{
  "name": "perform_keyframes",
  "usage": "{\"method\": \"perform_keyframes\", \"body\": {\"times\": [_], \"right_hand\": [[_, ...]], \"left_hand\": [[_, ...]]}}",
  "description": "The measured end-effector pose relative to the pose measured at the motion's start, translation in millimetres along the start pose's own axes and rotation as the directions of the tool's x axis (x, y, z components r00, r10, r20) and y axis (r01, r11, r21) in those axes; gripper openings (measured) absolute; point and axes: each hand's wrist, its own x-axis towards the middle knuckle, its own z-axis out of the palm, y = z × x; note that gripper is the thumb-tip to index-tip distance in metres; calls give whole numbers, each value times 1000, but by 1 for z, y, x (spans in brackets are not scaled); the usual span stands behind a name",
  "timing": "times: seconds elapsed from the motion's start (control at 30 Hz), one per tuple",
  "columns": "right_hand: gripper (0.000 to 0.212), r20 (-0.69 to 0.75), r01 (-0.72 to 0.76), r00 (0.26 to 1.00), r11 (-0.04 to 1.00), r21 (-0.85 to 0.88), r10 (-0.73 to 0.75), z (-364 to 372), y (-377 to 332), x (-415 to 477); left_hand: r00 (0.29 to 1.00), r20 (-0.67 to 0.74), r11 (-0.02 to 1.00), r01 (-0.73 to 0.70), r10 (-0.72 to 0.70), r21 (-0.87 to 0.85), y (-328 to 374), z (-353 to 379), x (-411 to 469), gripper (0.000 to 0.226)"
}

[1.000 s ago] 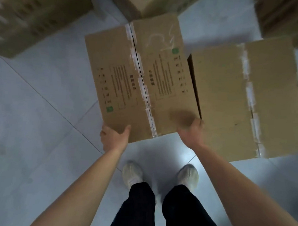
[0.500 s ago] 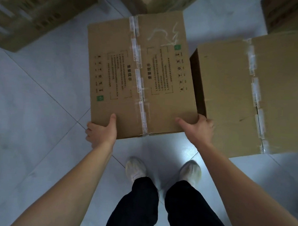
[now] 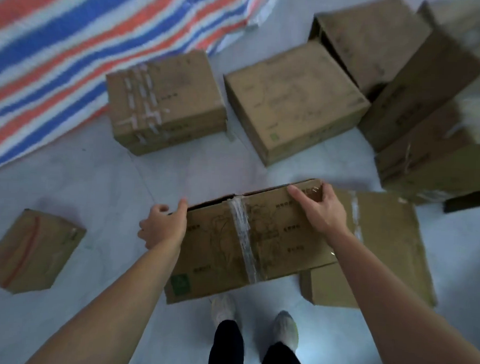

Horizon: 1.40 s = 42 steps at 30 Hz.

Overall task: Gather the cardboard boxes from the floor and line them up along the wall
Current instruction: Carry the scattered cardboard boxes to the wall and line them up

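Gripping the taped cardboard box (image 3: 244, 242) at its far edge, the right hand (image 3: 318, 212) curls its fingers (image 3: 299, 191) over the top. The left hand (image 3: 162, 225) clasps the left side, thumb hooked on the corner. Tilted, the box hangs above the shoes (image 3: 284, 332), just beside another box (image 3: 382, 243).

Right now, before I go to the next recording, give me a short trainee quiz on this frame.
1. True or false: the left hand and the right hand both hold the taped box.
2. Where is the striped tarp? A) far left B) far right C) on the taped box
3. Fill in: the box with the red line lies on the person's ___ side.
Key: 1 true; 2 A; 3 left.
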Motion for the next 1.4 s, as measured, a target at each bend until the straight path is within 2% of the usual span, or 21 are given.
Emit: {"method": "perform_keyframes", "body": {"times": [0.1,0.27,0.4,0.5,0.57,0.63,0.77,0.87,1.13,1.27,1.4], "right_hand": [[84,55,89,995,991,-103,-84,-23,-53,-44],[103,155,332,939,924,-190,-306,-18,-147,-138],[107,254,540,836,813,-218,-487,19,-220,-217],[108,284,643,757,748,-165,-588,63,-269,-290],[108,278,693,713,706,-144,-643,93,-299,-336],[110,315,756,642,645,-111,-699,140,-330,-399],[117,342,829,532,559,-26,-774,235,-378,-501],[115,386,855,460,516,50,-800,307,-406,-571],[112,488,892,283,414,184,-826,504,-473,-705],[111,554,887,217,399,233,-804,617,-505,-747],[109,635,886,135,380,267,-760,731,-558,-808]], "left_hand": [[999,-27,998,42,-43,-40,-5,-66,-39,53],[974,-129,969,161,-187,-188,-52,-196,-78,66],[942,-262,932,114,-211,-343,-95,-303,-89,67],[885,-397,921,86,-245,-379,-134,-392,-93,76],[871,-425,928,83,-244,-362,-165,-446,-89,70],[840,-472,917,71,-267,-393,-217,-509,-83,65],[805,-538,914,12,-250,-406,-313,-615,-69,80],[762,-581,896,0,-288,-444,-383,-681,-63,76],[597,-652,850,100,-467,-517,-528,-810,-10,68],[540,-655,828,159,-529,-537,-587,-864,44,67],[474,-615,766,246,-630,-594,-649,-936,100,69]]}}
